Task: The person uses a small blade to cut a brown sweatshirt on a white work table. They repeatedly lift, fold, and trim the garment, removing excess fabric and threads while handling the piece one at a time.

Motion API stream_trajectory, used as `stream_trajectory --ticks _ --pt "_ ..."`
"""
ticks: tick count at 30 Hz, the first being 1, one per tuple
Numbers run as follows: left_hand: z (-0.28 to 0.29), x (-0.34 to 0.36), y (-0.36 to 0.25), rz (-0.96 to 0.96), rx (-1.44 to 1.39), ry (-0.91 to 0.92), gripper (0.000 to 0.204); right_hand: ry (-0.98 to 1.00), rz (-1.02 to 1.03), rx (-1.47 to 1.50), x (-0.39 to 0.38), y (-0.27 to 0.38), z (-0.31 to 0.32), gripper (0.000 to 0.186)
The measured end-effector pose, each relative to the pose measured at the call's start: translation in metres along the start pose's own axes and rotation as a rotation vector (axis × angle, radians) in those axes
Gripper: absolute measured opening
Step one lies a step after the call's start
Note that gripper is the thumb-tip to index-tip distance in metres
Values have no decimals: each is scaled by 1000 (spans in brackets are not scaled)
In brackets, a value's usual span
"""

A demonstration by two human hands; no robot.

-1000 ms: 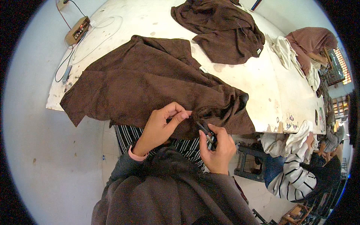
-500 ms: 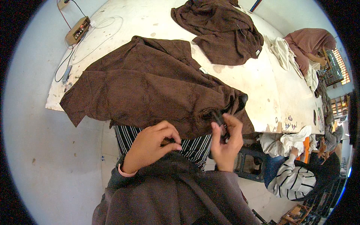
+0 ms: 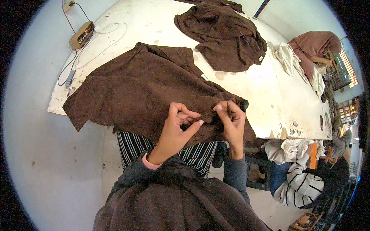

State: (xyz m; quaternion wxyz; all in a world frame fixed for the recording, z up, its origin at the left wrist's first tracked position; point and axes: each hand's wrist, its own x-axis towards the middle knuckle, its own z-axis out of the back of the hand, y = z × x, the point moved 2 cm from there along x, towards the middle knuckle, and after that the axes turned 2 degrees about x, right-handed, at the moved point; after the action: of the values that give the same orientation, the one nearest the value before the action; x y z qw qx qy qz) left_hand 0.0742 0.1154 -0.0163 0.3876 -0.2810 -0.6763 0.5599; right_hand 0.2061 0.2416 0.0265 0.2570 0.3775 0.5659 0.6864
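A brown garment (image 3: 127, 88) with a small white label (image 3: 204, 77) lies over the table's front edge and my striped lap (image 3: 133, 150). My left hand (image 3: 179, 131), with a pink wristband (image 3: 149, 161), has its fingertips closed on the garment at a bunched spot. My right hand (image 3: 231, 125) is just right of it on the same bunched part, thumb and index pinched; what lies between them is too small to make out. A dark rounded object (image 3: 243, 105) shows beside my right fingers.
White table (image 3: 262, 107); another brown cloth (image 3: 227, 34) behind; corded beige box (image 3: 81, 35) and small remote (image 3: 70, 78) at left. A person in brown (image 3: 312, 42) handles pale cloth across at right; another in striped sleeves (image 3: 300, 184) sits nearer beside a dark stool (image 3: 256, 173). Wall at left.
My right hand had a black cutting tool, which is out of its grip now. Both hands dipped or shifted, then came up together in pinches on the garment.
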Motion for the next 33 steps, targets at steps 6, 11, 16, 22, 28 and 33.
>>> stream_trajectory --ticks 6,11,16,22,28,33 --pt "9 -1 -5 93 18 106 27 338 128 -193 2 13 -5 9" --pt "10 1 -19 137 -78 109 29 38 9 -167 9 30 7 18" --pt "15 3 -26 85 0 135 27 101 22 -441 -5 42 16 30" --pt "15 3 -24 -42 15 95 23 276 -93 -490 -14 41 15 21" --pt "17 3 -24 -45 39 108 26 269 -76 -538 -11 45 8 22" --pt "19 3 -25 -68 81 71 27 226 -71 -540 -12 47 8 22"
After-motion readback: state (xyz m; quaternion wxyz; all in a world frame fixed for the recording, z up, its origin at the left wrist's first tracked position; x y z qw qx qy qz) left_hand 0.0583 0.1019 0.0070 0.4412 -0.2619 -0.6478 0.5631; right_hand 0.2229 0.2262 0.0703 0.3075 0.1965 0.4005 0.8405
